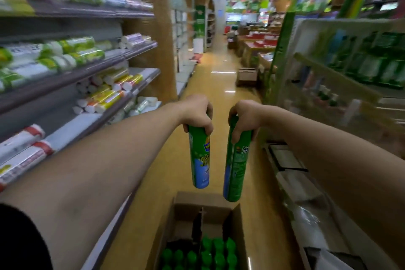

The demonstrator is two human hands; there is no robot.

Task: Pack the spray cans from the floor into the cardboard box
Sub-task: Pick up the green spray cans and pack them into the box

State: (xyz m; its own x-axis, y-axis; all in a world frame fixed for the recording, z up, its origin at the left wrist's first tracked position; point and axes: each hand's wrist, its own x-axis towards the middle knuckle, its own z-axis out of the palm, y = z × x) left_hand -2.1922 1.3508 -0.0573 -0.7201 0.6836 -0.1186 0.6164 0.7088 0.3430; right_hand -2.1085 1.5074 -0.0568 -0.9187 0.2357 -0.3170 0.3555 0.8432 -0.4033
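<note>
My left hand [198, 114] grips the top of a green and blue spray can [199, 160], which hangs upright. My right hand [244, 119] grips the top of a second green spray can [235, 169] beside it. Both cans hang in the air above the far end of an open cardboard box [186, 208] on the floor. Several green-capped spray cans [215, 252] stand upright inside the box, on both sides of a cardboard divider [198, 223]. The far part of the box holds no cans.
I stand in a shop aisle with a yellow floor [210, 85]. Shelves [65, 76] of rolled bags run along the left, and shelving [350, 85] with cleaning goods along the right. Another cardboard box [246, 76] sits further down the aisle.
</note>
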